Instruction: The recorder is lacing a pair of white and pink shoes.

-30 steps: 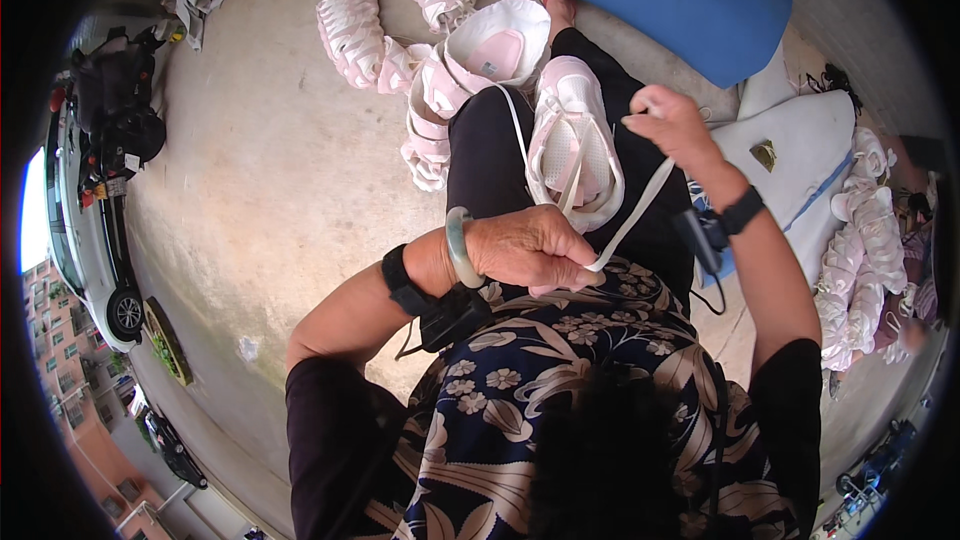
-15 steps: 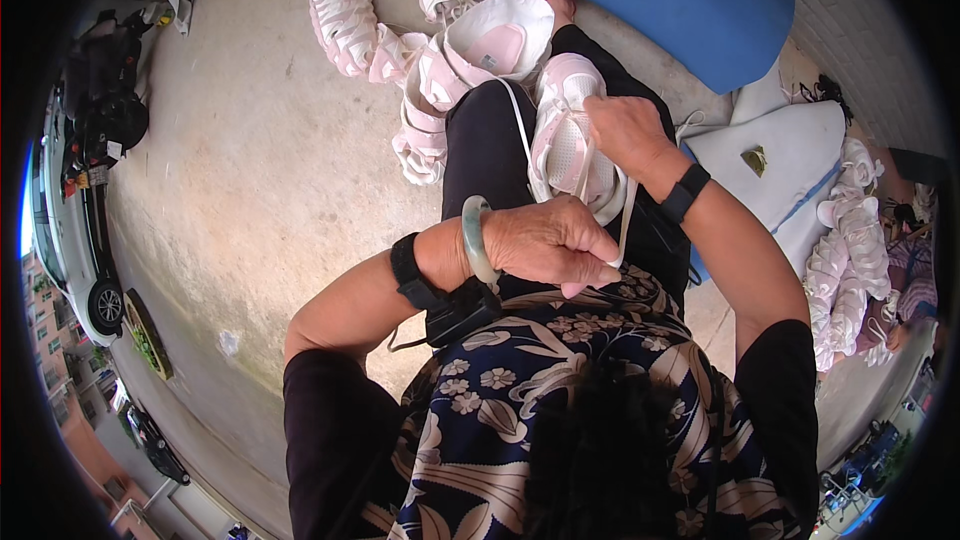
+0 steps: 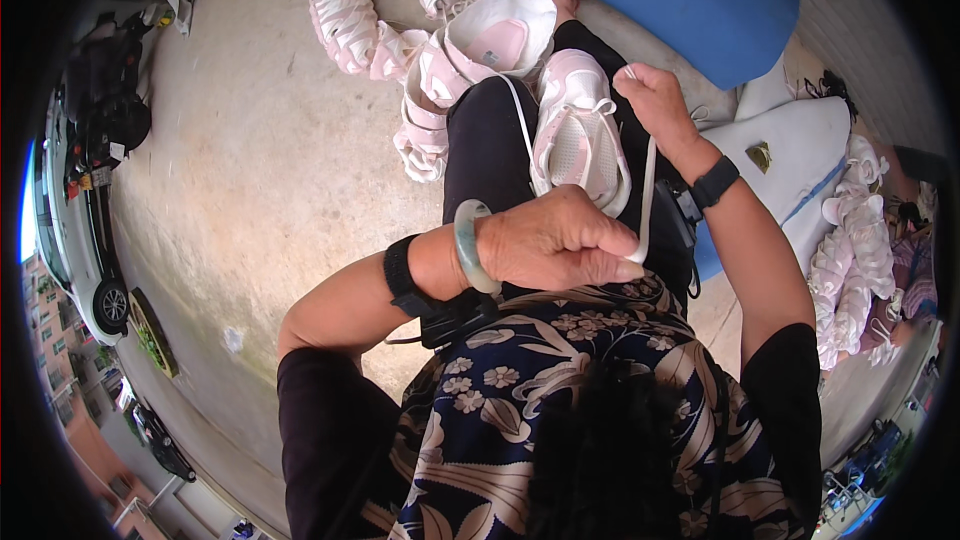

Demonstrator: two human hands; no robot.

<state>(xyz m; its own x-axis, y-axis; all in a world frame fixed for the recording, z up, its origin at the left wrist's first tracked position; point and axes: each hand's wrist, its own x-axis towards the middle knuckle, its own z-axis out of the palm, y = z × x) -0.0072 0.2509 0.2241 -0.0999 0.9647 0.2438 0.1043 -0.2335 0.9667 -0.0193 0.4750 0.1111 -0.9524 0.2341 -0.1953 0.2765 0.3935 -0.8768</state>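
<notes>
A pink and white sneaker (image 3: 578,80) rests between my thighs, its opening towards me. My left hand (image 3: 560,240), with a pale bangle at the wrist, is closed in a pinch on a white shoelace (image 3: 648,200) below the shoe. Up and to the right of it, my right hand (image 3: 655,105) is closed on the same lace, which runs taut between the two hands. Part of a lace is threaded near the shoe's tongue. Another length of white lace (image 3: 522,115) hangs over my left thigh, left of the shoe.
A curved chain of pink and white shoe uppers (image 3: 345,25) lies on the concrete floor ahead. A blue roll (image 3: 670,0) lies ahead right, beside a white sheet (image 3: 780,155) with a dry leaf. More shoe uppers (image 3: 850,260) are heaped at right. A car (image 3: 80,230) stands far left.
My right hand has moved off the shoe, up and to the right. My left hand has shifted slightly right. The lace between them now stretches clear of the shoe.
</notes>
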